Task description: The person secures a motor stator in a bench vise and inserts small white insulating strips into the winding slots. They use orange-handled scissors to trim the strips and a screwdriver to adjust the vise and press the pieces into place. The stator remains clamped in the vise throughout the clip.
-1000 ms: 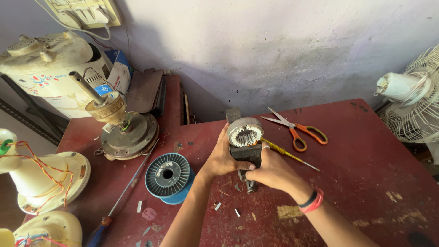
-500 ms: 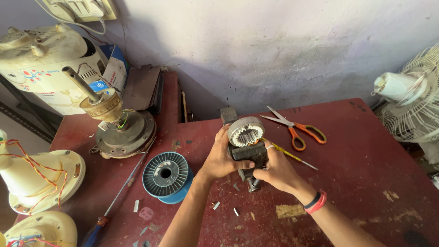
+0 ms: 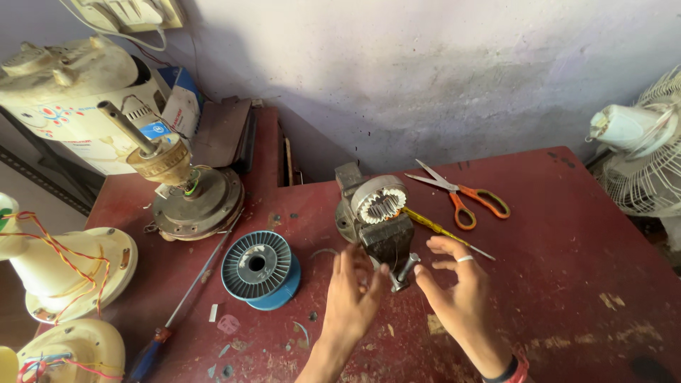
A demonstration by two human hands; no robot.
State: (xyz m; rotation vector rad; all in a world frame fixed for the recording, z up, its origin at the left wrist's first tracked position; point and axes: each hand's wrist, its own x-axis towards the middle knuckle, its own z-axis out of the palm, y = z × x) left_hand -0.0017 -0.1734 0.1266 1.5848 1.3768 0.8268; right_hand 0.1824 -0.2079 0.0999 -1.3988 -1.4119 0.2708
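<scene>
hovering open-fingered, the left hand [image 3: 352,284] and right hand [image 3: 454,280] flank the handle of a small bench vise [image 3: 386,241] clamping a motor stator [image 3: 379,200] on the red worktop [image 3: 567,234].

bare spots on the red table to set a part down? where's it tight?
Free: the right side of the table, between the scissors and the right edge, and the front right beyond the right hand. Crowded: the left, with motor housing, blue spool, screwdriver and fan bases; also around the vise.
</scene>
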